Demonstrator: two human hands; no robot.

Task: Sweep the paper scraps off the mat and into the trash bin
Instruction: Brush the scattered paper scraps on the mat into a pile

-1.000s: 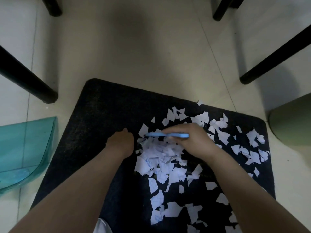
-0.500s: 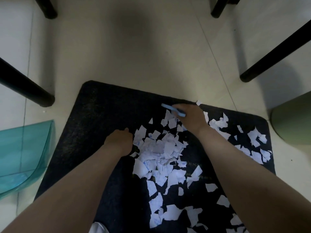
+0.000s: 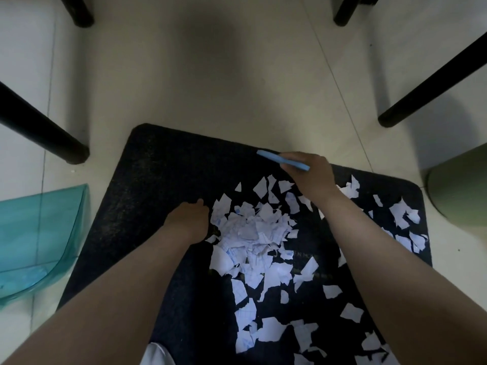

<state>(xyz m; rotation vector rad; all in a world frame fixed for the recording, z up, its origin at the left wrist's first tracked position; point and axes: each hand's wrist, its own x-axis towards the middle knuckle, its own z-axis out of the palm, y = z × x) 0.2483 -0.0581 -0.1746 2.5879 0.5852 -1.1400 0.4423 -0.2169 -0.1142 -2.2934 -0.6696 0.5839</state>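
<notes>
One black mat (image 3: 163, 185) lies on a pale tiled floor (image 3: 237, 88). White paper scraps (image 3: 253, 233), too many to count, cover its middle and right half, heaped densest at the centre and thinning toward the right edge and near edge. Two hands are present. The right hand (image 3: 313, 177), at the far edge of the mat, has its fingers curled round one flat blue tool (image 3: 283, 160). The left hand (image 3: 188, 219) rests on the mat, touching the heap's left side; its finger spread cannot be told. One teal translucent dustpan (image 3: 34, 238) lies off the left edge. One green bin (image 3: 461, 188) stands just beside the far right corner. Four black furniture legs (image 3: 42, 130) are visible.
</notes>
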